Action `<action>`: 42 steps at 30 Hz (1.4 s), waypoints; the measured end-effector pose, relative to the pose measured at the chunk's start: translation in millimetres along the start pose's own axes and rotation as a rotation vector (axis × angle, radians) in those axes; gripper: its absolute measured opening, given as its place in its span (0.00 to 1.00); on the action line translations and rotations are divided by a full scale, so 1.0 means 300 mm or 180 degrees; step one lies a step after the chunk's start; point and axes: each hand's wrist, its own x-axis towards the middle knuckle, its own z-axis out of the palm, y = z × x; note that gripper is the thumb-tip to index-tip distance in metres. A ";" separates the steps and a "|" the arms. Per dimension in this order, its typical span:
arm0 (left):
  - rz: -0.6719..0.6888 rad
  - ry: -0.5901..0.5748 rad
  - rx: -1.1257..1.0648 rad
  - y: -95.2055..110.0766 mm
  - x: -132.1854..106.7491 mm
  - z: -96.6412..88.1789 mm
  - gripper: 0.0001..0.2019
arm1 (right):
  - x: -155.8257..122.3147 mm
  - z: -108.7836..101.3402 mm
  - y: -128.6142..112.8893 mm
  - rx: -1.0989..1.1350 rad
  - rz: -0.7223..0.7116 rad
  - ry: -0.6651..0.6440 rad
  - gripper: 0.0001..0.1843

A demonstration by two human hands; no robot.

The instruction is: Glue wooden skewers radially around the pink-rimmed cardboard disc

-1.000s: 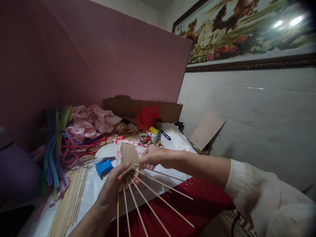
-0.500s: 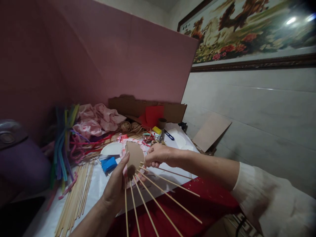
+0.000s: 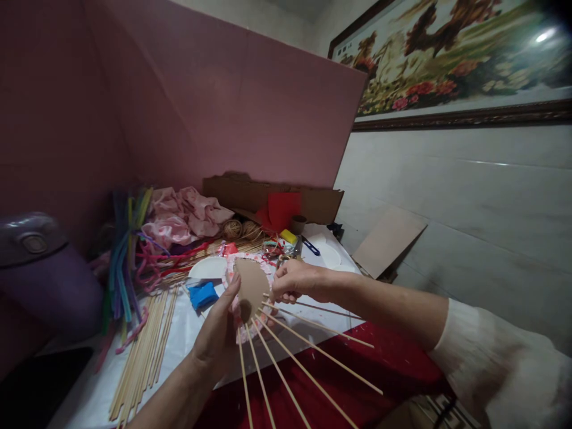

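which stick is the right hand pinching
The topmost stick of the fan, just under the right forearm; the right hand pinches its end at the cardboard disc.

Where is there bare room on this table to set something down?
Bare white cover lies between the bamboo sticks and the left hand holding the cardboard disc, and in a strip under the right hand pinching a skewer. The back is crowded: pipe cleaners, pink cloth, twine balls, cardboard box.

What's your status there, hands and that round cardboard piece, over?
Left hand grips cardboard disc. Right hand pinches a stick at disc's edge. Other sticks fan out toward camera. Nothing blocking either hand.
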 end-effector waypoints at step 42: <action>0.0107 0.0553 0.0576 -0.024 0.033 -0.023 0.20 | 0.004 0.009 0.009 -0.0080 0.0008 -0.0082 0.04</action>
